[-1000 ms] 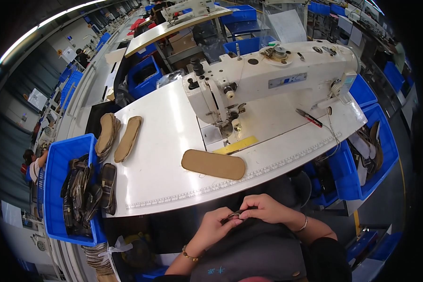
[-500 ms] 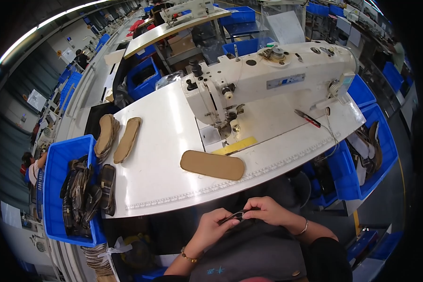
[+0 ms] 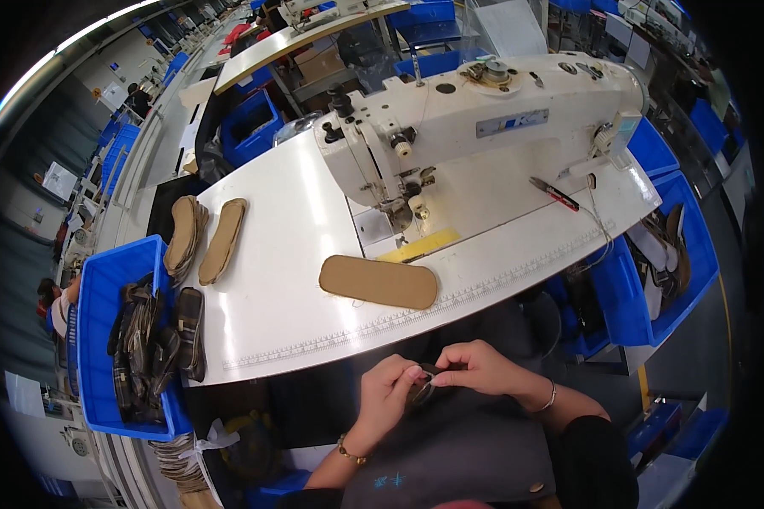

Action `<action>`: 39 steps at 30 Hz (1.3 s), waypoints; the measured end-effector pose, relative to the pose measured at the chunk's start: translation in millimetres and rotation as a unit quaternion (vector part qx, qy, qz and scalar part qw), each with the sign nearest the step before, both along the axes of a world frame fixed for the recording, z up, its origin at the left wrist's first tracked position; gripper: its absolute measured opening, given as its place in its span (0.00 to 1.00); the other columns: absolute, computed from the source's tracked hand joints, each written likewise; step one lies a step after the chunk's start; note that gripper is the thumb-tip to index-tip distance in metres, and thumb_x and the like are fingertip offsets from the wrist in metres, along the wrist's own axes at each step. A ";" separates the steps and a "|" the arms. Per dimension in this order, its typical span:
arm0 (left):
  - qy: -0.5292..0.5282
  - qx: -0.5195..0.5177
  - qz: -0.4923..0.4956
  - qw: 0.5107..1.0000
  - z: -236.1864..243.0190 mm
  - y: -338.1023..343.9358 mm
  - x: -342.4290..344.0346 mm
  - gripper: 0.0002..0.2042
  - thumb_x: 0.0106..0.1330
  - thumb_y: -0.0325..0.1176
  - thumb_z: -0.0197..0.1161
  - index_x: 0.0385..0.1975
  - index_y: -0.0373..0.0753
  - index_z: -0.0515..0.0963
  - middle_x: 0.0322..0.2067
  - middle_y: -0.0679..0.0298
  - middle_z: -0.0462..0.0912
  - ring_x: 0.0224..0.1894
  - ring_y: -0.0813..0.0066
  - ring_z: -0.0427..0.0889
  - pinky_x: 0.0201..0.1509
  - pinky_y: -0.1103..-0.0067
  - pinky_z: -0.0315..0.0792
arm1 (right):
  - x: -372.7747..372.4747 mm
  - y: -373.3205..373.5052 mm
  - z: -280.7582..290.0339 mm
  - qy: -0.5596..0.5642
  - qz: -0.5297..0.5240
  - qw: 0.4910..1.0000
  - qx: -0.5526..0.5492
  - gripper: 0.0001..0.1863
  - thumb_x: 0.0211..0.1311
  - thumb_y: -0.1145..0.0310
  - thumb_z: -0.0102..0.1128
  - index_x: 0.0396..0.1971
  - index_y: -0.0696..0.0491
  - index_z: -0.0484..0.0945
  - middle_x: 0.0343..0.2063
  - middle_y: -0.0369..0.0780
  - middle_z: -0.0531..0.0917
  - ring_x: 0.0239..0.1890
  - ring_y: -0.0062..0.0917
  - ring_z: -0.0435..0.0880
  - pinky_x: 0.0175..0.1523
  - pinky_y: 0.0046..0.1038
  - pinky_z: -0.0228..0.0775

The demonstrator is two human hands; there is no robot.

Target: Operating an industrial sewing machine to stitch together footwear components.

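In front of the table's near edge, my left hand (image 3: 386,394) and my right hand (image 3: 484,370) meet over my apron. Both are closed, fingers pinching a small dark piece (image 3: 422,390) with a pale edge; fingers cover most of it, and its kind is unclear. Beyond them a tan oblong piece (image 3: 378,282) with rounded ends lies on the white table (image 3: 280,280). Behind it stands a white sewing machine (image 3: 484,127), a yellow strip (image 3: 418,246) near its needle area.
Tan sole-shaped pieces (image 3: 223,241) lie at the table's left. A blue bin (image 3: 93,356) there holds dark fabric pieces (image 3: 140,356). Red-handled snips (image 3: 555,194) rest on the table's right. Another blue bin (image 3: 696,297) with sole-shaped pieces stands beyond the right edge.
My hands have shifted slightly upward and turned the dark piece, which now points down between them. The left fingers have curled more. The whole view has tilted a little.
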State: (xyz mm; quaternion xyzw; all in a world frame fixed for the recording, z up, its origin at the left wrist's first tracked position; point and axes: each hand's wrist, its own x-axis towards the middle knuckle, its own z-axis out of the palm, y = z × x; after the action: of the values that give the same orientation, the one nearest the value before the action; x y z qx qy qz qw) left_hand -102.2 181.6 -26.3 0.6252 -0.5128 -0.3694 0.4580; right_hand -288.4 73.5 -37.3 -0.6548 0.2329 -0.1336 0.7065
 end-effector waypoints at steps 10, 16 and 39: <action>0.011 0.087 -0.086 0.992 5.3 -4.8 -6.4 0.08 0.66 0.30 0.65 0.40 0.33 0.78 0.30 0.65 0.81 0.32 0.84 0.76 0.38 0.83 0.73 | -3.6 16.1 -21.0 -0.045 -0.098 0.972 0.210 0.08 0.63 0.69 0.67 0.32 0.58 0.83 0.23 0.31 0.80 0.27 0.09 0.73 0.31 0.15 0.63; 0.015 0.094 -0.053 0.994 8.2 -6.9 -10.2 0.10 0.64 0.30 0.69 0.40 0.33 0.80 0.30 0.60 0.85 0.31 0.83 0.79 0.36 0.81 0.74 | -5.6 14.5 -12.3 -0.071 -0.141 0.966 0.205 0.08 0.62 0.68 0.68 0.31 0.58 0.82 0.22 0.34 0.81 0.26 0.12 0.77 0.29 0.17 0.66; -0.196 0.102 -0.135 0.966 64.0 -194.3 112.4 0.10 0.64 0.37 0.67 0.32 0.34 0.84 0.21 0.56 0.81 0.21 0.70 0.76 0.31 0.75 0.72 | 91.8 -157.3 0.4 -0.089 0.154 0.700 -0.691 0.27 0.57 0.47 0.62 0.42 0.57 0.79 0.43 0.42 0.82 0.53 0.35 0.77 0.63 0.39 0.62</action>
State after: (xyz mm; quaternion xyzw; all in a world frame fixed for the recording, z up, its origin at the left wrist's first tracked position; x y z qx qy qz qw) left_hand 10.3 -12.7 37.7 0.6534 -0.6321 -0.3483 0.2284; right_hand -196.5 -83.8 -36.9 -0.9709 -0.0930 -0.2044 0.0835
